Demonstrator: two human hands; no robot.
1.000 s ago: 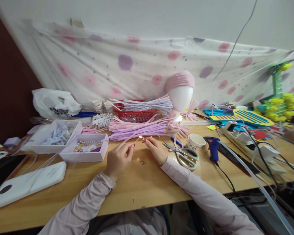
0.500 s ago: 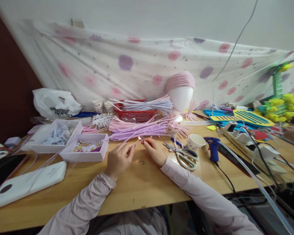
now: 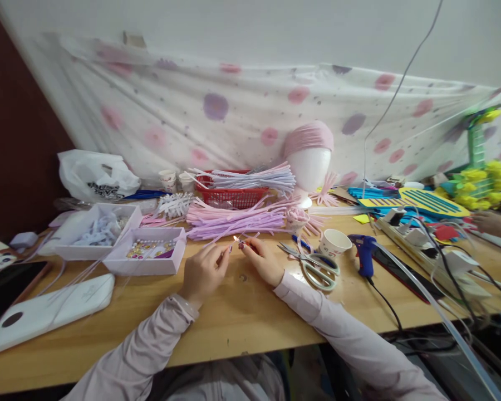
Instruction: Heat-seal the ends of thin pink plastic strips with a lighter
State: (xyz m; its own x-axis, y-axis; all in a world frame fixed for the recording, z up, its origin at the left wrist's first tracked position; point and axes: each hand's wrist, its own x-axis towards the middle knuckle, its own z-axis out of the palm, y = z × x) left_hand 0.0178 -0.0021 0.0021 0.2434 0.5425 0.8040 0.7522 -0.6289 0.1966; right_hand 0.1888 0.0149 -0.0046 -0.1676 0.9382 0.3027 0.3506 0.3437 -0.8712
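I see a small flame (image 3: 236, 239) between my left hand (image 3: 204, 273) and right hand (image 3: 264, 263), above the tabletop (image 3: 234, 326), on the near side of the purple stems (image 3: 237, 224). Both are curled, but I cannot tell whether either grip is closed on anything.

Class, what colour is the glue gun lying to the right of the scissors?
The glue gun is dark blue, seen in the head view.
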